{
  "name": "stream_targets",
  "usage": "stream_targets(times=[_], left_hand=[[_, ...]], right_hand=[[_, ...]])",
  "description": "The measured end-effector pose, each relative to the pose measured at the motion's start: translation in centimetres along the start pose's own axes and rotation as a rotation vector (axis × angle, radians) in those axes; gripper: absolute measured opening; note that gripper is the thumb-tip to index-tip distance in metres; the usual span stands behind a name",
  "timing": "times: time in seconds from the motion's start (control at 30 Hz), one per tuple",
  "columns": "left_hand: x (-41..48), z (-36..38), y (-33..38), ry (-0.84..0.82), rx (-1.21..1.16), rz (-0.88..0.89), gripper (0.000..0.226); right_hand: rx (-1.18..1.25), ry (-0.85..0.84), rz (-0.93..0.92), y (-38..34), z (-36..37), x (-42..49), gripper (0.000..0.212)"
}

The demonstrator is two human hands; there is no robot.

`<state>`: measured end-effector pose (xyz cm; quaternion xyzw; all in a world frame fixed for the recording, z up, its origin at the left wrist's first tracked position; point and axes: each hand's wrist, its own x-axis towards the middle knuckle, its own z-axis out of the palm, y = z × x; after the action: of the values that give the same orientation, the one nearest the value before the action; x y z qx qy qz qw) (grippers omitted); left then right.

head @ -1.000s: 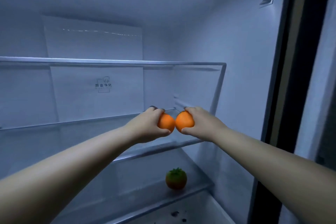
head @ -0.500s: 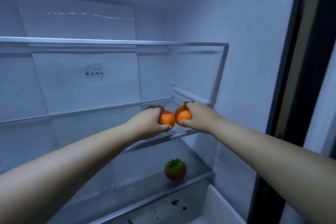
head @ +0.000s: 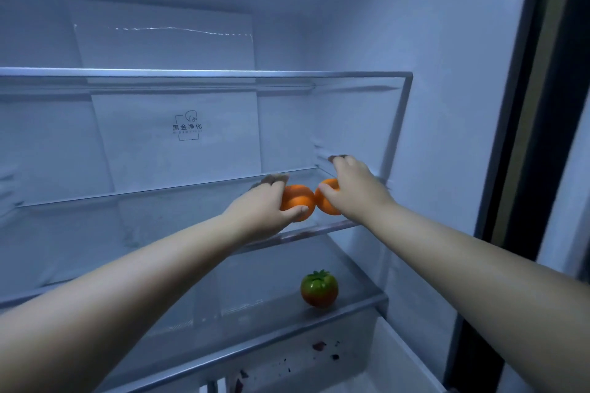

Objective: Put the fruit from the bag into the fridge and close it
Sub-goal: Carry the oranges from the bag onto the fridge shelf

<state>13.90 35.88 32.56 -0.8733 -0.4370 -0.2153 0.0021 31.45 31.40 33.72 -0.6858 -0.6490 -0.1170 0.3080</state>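
Two oranges sit side by side on the middle glass shelf (head: 178,226) of the open fridge. My left hand (head: 265,210) grips the left orange (head: 297,199), thumb curled under its front. My right hand (head: 354,191) hovers over the right orange (head: 329,202). Its fingers are lifted above the fruit and only the thumb touches it. A green-and-orange persimmon-like fruit (head: 319,289) stands alone on the shelf below, near its front right. The bag is out of view.
An upper glass shelf (head: 204,73) spans the fridge above my hands. The right inner wall (head: 447,137) is close beside my right hand. A drawer with dark specks (head: 322,351) lies at the bottom. The dark door frame (head: 549,105) runs down the right side.
Both hands pushed the oranges a little further in and set them down on the middle shelf. My right hand's fingers have lifted off its orange. The camera tilted slightly.
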Motion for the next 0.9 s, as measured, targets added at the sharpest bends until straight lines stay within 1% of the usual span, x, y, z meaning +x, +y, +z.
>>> stream_targets(times=[0.07, 0.2, 0.33, 0.47, 0.53, 0.7, 0.9], left_hand=[[-1.2, -1.1, 0.3, 0.03, 0.01, 0.003, 0.078], [-5.3, -4.0, 1.0, 0.118, 0.072, -0.02, 0.074], [-11.9, -7.3, 2.2, 0.2, 0.127, -0.051, 0.066], [-20.1, -9.6, 4.4, 0.292, 0.248, -0.107, 0.075], [-24.5, -9.9, 5.8, 0.3, 0.289, -0.174, 0.078], [-35.7, -10.0, 9.7, 0.263, 0.412, -0.339, 0.078], [-49.1, -12.3, 12.8, 0.213, 0.499, -0.53, 0.069]], right_hand=[[0.062, 0.029, -0.017, -1.1, -0.5, -0.6, 0.056], [0.106, 0.017, -0.123, -3.0, -1.7, -2.8, 0.054], [0.139, 0.021, -0.318, -5.3, -3.7, -6.6, 0.053], [0.185, 0.027, -0.524, -7.5, -5.6, -12.1, 0.055], [0.215, 0.011, -0.601, -8.3, -6.3, -15.5, 0.057], [0.295, -0.061, -0.714, -10.6, -7.9, -24.3, 0.056], [0.376, -0.2, -0.922, -17.0, -8.9, -32.7, 0.054]])
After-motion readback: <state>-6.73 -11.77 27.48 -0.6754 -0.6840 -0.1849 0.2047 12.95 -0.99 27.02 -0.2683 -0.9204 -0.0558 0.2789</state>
